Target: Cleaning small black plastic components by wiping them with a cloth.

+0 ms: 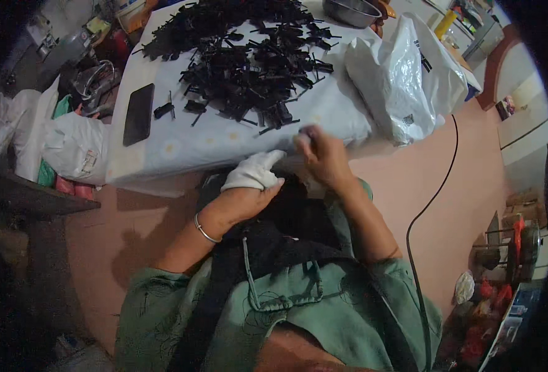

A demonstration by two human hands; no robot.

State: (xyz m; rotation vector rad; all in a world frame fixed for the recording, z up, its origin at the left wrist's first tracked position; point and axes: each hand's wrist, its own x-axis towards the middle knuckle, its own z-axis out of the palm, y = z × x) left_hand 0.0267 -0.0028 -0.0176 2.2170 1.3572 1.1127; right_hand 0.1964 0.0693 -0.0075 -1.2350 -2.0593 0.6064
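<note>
My left hand (253,173) is in front of the table edge, its fingers covered by a white cloth glove (249,176) and its thumb bare. The covered fingers look curled together; what they may hold is hidden. Just to the right and a little higher, my bare right hand (324,154) is closed, its fingertips pinched and smeared by motion near the table edge. Whatever is between them is too blurred to name. Beyond both hands, a large heap of small black plastic parts with thin pins (243,68) covers the far middle of the table.
A black phone (139,115) lies on the cloth-covered table (193,149) at left, near a loose black part (163,110). A white plastic bag (398,80) stands at right, before a metal bowl (352,11). A black cable (432,201) hangs at right; white sacks (72,146) are at left.
</note>
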